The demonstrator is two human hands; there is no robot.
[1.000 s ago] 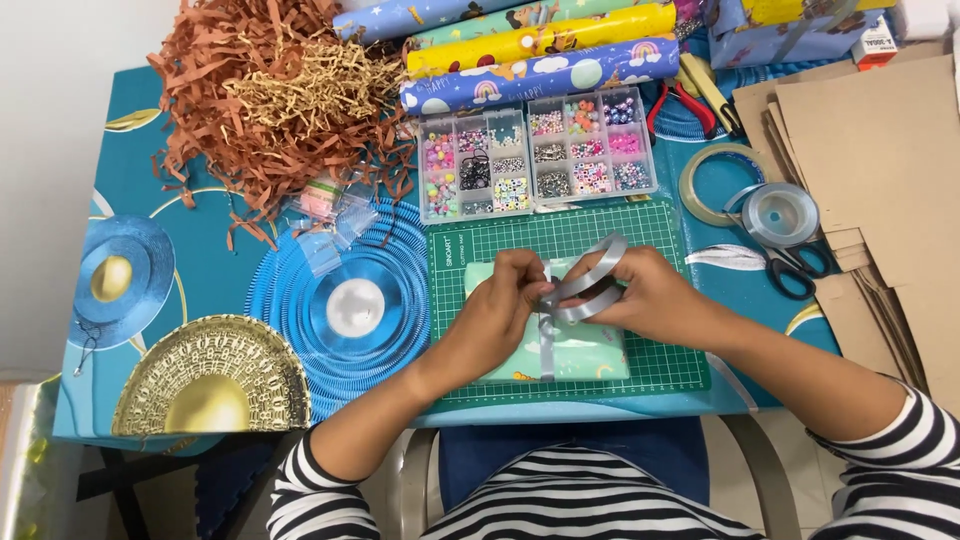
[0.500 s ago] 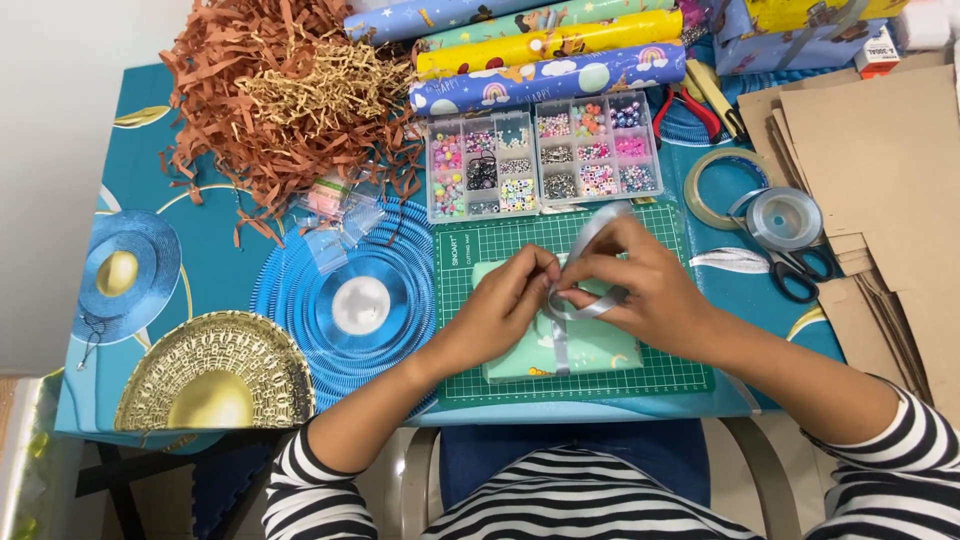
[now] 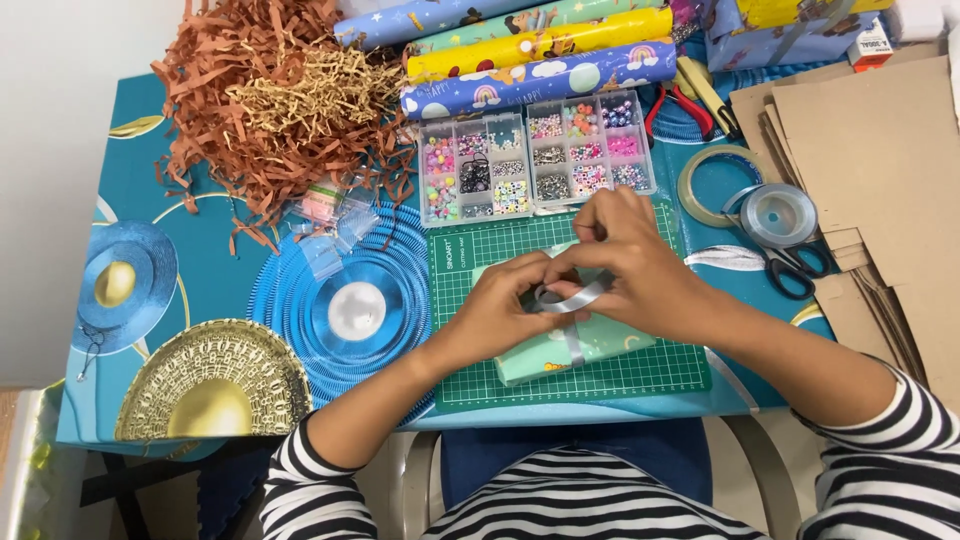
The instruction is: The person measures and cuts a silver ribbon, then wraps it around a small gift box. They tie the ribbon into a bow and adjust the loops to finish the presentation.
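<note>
Head view: I see both hands, left hand (image 3: 500,305) and right hand (image 3: 630,265), fingers pinching a silver satin ribbon (image 3: 572,297) over a pale-green wrapped gift box (image 3: 575,345).

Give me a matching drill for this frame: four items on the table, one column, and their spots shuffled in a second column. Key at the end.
1. silver ribbon
2. bead organiser box
3. shredded paper filler
4. scissors

A. far left part of the table
B. right of the green cutting mat, beside the ribbon spool
C. between both hands, over the wrapped parcel
D. just beyond the mat, before the gift-wrap rolls

Pairs: 1-C, 2-D, 3-A, 4-B
</note>
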